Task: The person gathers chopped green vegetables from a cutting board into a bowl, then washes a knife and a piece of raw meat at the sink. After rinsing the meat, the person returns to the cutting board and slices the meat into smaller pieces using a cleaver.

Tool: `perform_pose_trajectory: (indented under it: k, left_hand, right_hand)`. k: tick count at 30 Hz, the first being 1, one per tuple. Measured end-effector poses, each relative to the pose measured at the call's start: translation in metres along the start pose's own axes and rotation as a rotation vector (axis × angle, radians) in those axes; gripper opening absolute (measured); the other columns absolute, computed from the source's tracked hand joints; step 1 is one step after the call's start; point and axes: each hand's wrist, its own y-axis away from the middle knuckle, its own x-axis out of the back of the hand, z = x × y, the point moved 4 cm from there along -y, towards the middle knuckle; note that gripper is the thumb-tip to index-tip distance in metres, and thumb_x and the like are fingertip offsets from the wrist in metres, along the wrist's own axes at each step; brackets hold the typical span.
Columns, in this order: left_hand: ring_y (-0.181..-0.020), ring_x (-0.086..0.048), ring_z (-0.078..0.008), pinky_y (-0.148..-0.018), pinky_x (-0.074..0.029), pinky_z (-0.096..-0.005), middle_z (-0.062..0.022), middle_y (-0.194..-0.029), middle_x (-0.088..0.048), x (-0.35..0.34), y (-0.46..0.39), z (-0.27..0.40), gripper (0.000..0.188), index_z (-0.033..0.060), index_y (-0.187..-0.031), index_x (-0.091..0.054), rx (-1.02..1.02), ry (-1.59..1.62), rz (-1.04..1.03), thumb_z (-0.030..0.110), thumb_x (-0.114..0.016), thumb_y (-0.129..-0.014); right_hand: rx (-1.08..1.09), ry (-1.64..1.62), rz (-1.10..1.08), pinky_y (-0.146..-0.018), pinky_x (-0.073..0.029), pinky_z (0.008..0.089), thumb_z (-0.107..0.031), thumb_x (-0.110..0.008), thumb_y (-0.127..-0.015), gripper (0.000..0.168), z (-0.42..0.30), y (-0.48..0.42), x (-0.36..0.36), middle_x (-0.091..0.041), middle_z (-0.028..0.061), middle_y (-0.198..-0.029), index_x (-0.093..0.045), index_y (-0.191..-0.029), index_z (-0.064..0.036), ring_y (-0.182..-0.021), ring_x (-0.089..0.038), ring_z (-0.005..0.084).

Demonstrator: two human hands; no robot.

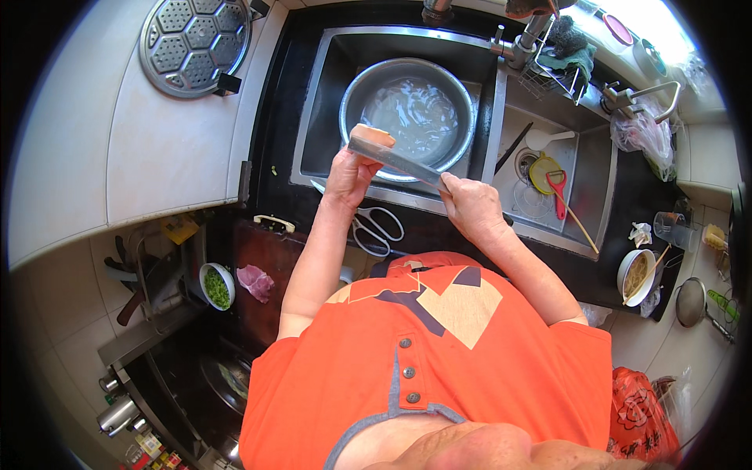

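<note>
My left hand [351, 176] holds a pale, tan-edged piece of food [374, 135] over the near left rim of a metal basin [348, 97]. What food it is, I cannot tell. My right hand [473, 205] grips the handle end of a wide-bladed kitchen knife [399, 161], its blade reaching left against or just beside the piece. Water stands in the basin, which sits in the left sink bowl [320, 76]. White-handled scissors [378, 231] lie on the near counter edge, below my left wrist.
The right sink bowl [593, 176] holds a red peeler [559, 191], a yellow-green strainer and a white spoon. A bowl with chopsticks [644, 288] stands at the right. Raw meat [255, 283] and a bowl of chopped greens [217, 286] are at the left, near a knife rack. A faucet [523, 50] overhangs the back.
</note>
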Motion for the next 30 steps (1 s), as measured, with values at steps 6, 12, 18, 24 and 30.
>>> perform_pose_trajectory:
  k: [6,12,18,24,30]
  left_hand:
    - [-0.099,-0.064,-0.0211,-0.089,-0.051,-0.0351,-0.01,-0.107,-0.066,0.012,0.006,-0.007,0.04,0.0039,-0.115,-0.057,-0.088,0.087,0.061,0.023,-0.073,-0.084]
    - [-0.095,-0.063,-0.0186,-0.082,-0.052,-0.0312,-0.0083,-0.103,-0.064,0.008,0.008,-0.006,0.031,0.0039,-0.111,-0.056,-0.086,0.046,0.237,0.004,-0.07,-0.083]
    - [-0.096,-0.06,-0.0176,-0.087,-0.047,-0.0348,-0.0062,-0.101,-0.064,-0.011,0.006,0.007,0.025,0.0063,-0.102,-0.062,-0.16,-0.058,-0.067,0.023,-0.069,-0.085]
    - [-0.094,-0.064,-0.019,-0.086,-0.051,-0.0339,-0.0101,-0.105,-0.065,0.006,0.008,-0.011,0.025,0.0005,-0.108,-0.058,-0.106,-0.02,0.21,0.009,-0.068,-0.087]
    - [-0.088,-0.062,-0.0146,-0.084,-0.05,-0.0292,-0.0066,-0.1,-0.065,0.01,0.001,-0.008,0.028,0.002,-0.106,-0.06,-0.217,-0.015,0.128,0.01,-0.073,-0.084]
  right_hand:
    - [0.003,0.039,-0.02,-0.063,-0.053,0.0464,-0.018,-0.057,-0.088,0.015,0.01,-0.011,-0.017,-0.065,0.0186,-0.072,-0.059,-0.087,-0.003,-0.071,-0.066,0.0364]
    - [-0.237,0.054,-0.004,-0.067,-0.053,0.0482,-0.022,-0.054,-0.092,0.02,0.037,-0.024,-0.01,-0.066,0.0199,-0.074,-0.061,-0.089,-0.004,-0.074,-0.067,0.0378]
    - [0.015,0.085,-0.003,-0.061,-0.053,0.0462,-0.019,-0.058,-0.086,0.015,-0.009,-0.009,-0.01,-0.065,0.016,-0.069,-0.056,-0.088,-0.004,-0.07,-0.067,0.0359]
    - [-0.125,0.097,0.038,-0.063,-0.054,0.0475,-0.018,-0.054,-0.089,0.018,0.026,-0.034,-0.025,-0.066,0.0179,-0.071,-0.059,-0.082,-0.003,-0.072,-0.067,0.0374]
    - [-0.009,0.04,-0.046,-0.063,-0.053,0.0488,-0.018,-0.054,-0.089,0.015,-0.004,-0.012,-0.014,-0.066,0.0184,-0.071,-0.057,-0.088,-0.003,-0.072,-0.067,0.0388]
